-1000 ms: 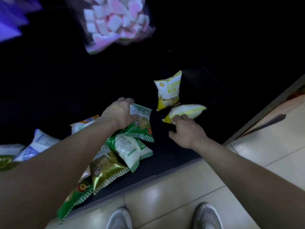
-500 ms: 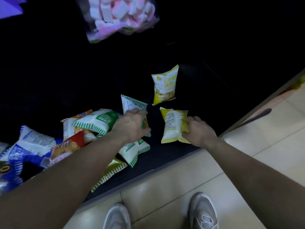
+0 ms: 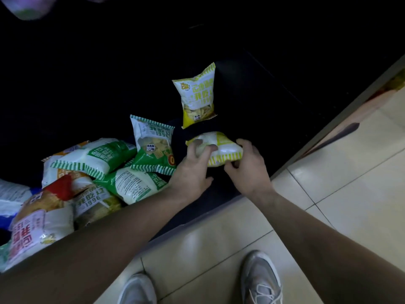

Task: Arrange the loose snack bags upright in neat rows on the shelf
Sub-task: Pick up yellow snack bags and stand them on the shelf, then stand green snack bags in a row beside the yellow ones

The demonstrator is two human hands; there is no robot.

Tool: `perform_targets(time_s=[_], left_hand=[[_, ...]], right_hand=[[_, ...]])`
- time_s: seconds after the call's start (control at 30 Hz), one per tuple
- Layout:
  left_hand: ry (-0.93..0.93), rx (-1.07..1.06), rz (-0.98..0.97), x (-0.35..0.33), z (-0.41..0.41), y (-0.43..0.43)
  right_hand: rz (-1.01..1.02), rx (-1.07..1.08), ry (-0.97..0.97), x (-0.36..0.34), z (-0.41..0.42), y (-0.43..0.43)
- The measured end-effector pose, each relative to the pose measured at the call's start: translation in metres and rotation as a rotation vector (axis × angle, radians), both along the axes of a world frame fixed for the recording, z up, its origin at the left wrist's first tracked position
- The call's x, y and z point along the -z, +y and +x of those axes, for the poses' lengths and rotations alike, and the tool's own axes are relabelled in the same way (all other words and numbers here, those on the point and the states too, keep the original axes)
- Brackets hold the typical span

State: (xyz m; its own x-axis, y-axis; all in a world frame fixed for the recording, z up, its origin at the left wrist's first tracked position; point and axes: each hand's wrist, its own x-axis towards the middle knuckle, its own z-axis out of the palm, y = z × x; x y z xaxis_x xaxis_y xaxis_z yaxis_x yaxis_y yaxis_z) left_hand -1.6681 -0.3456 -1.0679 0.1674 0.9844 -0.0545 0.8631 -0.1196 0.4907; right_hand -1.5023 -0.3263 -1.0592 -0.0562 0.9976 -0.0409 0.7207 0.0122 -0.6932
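Head view: we see left hand and right hand curled round a yellow bag near the standing bag, while the pile left of it lies unsorted.

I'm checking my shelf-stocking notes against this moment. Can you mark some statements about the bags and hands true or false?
1. Both hands grip the same bag. True: the left hand and the right hand hold the held yellow bag from either side.
2. The other yellow bag lies flat. False: the upright yellow bag stands on end, farther back on the shelf.
3. The green bags stand in a neat row. False: most of the green bags lie in a loose heap to the left, overlapping each other.
4. The person stands on tiles. True: the shoes are on the tiled floor.
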Motion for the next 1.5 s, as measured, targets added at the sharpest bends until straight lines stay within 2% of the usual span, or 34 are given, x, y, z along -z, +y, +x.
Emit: perform_targets(time_s=[0.1,0.2,0.3,0.47,0.6,0.77,0.9,1.13,1.33,1.43,1.5], left_hand=[[-0.069,-0.06,0.118,-0.015,-0.011,0.012],[-0.182,-0.208,0.146,-0.029,-0.016,0.035],[-0.292,-0.354,0.119,-0.037,-0.017,0.064],[-0.368,-0.414,0.063,-0.044,-0.027,0.119],[-0.182,-0.364,0.056,-0.035,-0.029,0.141],[-0.157,-0.403,0.124,-0.028,-0.022,0.138],[-0.107,-0.403,0.087,-0.037,-0.035,0.129],[0.163,-0.281,-0.072,-0.074,-0.107,0.046],[0.269,-0.368,-0.138,-0.053,-0.174,-0.013],[0.355,-0.322,-0.102,-0.043,-0.183,-0.019],[0.398,-0.299,-0.075,-0.04,-0.181,-0.019]], right_hand=[[0.116,0.003,0.092,-0.016,-0.006,0.004],[0.161,0.009,0.156,-0.024,-0.01,0.003],[0.135,-0.013,0.028,-0.016,-0.009,0.0],[-0.073,-0.153,-0.141,0.001,-0.006,0.0],[-0.154,-0.19,-0.182,0.009,-0.008,0.003],[-0.191,-0.214,-0.214,0.013,-0.015,0.007],[-0.196,-0.238,-0.227,0.007,-0.021,0.005],[-0.218,-0.306,-0.23,-0.015,-0.051,0.0],[-0.31,-0.474,-0.341,-0.006,-0.101,0.011],[-0.359,-0.486,-0.328,0.005,-0.128,0.024],[-0.407,-0.44,-0.251,0.014,-0.145,0.029]])
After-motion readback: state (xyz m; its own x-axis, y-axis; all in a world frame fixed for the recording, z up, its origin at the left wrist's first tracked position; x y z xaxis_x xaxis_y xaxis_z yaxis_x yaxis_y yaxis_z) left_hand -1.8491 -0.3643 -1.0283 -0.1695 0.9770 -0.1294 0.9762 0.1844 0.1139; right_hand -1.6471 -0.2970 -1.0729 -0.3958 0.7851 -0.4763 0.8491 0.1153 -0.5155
